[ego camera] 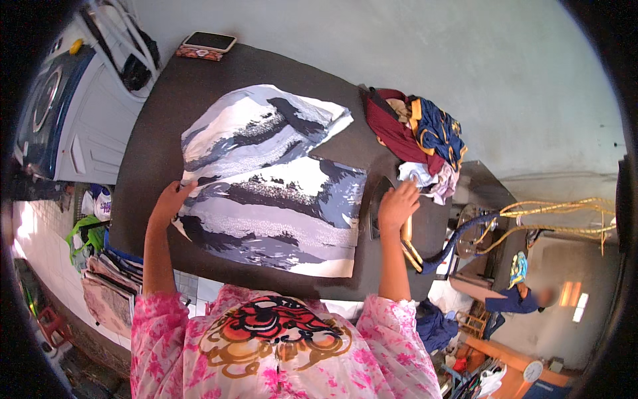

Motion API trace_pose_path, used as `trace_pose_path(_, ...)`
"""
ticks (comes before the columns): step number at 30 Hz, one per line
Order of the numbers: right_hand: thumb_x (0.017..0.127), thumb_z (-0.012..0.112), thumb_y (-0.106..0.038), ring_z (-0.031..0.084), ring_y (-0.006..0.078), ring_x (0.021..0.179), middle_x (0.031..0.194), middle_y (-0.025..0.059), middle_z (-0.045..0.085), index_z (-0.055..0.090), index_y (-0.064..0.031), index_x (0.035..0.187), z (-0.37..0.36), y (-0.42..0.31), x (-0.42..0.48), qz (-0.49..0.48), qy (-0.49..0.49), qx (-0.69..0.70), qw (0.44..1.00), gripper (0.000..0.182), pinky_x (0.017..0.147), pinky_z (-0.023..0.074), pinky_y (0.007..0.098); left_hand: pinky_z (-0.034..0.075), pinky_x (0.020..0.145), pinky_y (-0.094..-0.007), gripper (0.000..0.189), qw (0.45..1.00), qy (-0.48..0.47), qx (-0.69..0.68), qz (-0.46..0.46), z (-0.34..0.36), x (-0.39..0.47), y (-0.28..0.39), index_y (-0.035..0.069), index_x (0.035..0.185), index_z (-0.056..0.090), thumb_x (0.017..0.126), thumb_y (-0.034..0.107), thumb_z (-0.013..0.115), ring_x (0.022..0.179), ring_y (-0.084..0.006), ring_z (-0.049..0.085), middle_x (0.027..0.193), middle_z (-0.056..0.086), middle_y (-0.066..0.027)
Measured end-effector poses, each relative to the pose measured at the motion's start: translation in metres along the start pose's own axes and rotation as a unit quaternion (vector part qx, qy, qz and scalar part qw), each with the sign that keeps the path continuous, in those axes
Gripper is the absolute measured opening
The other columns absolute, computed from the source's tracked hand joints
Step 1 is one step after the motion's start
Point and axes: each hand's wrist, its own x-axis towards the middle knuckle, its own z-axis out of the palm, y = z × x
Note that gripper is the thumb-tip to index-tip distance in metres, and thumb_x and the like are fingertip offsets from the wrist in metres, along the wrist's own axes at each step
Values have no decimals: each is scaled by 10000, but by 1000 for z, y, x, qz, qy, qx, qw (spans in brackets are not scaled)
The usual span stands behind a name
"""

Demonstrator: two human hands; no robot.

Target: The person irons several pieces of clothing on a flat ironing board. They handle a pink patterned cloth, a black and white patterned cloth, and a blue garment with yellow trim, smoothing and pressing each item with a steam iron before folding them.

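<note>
A grey, white and black patterned garment [279,214] lies on a dark table top [149,199]. Its upper part [259,124] is bunched and folded over at the far side, while the near part is spread fairly flat. My left hand [174,199] pinches the garment's left edge between thumb and fingers. At the right, my right hand [398,207] is over a steam iron [379,204], whose dark body stands beside the garment's right edge. The iron's handle [407,230] shows partly beside my wrist; whether my fingers close around it is hidden.
Crumpled clothes [413,129] are heaped at the table's far right. A blue-wrapped hose [456,244] runs right from the iron. A phone [212,41] lies at the far left corner. A washing machine [75,109] stands left; a person [516,299] is in the right background.
</note>
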Motion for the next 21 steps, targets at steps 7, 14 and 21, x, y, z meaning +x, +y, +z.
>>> trace_pose_path(7, 908, 593, -170, 534, 314, 1248, 1326, 151, 569, 537, -102, 1283, 13, -60, -6, -236, -96, 146, 956, 385, 1033, 403, 495, 476, 899, -363, 583, 994, 45, -89, 41, 9, 11, -4, -65, 1221, 614, 929, 439, 647, 1030, -267, 634, 1112, 679, -197)
trace_pose_path(14, 822, 713, -203, 686, 280, 907, 959, 135, 724, 682, -70, 1050, -28, 17, -132, -320, -622, 270, 662, 266, 793, 516, 421, 481, 836, -410, 433, 986, -2, 158, 57, -53, -55, -111, -25, 1107, 626, 847, 313, 708, 943, -312, 644, 1009, 665, -216)
trace_pose_path(21, 796, 783, -435, 648, 341, 947, 968, 167, 668, 640, -48, 1047, -91, -48, -128, -137, -401, 430, 797, 483, 830, 510, 429, 489, 835, -366, 461, 995, -37, 72, 60, -52, -80, -99, -44, 1114, 632, 852, 317, 751, 943, -249, 631, 1034, 684, -135)
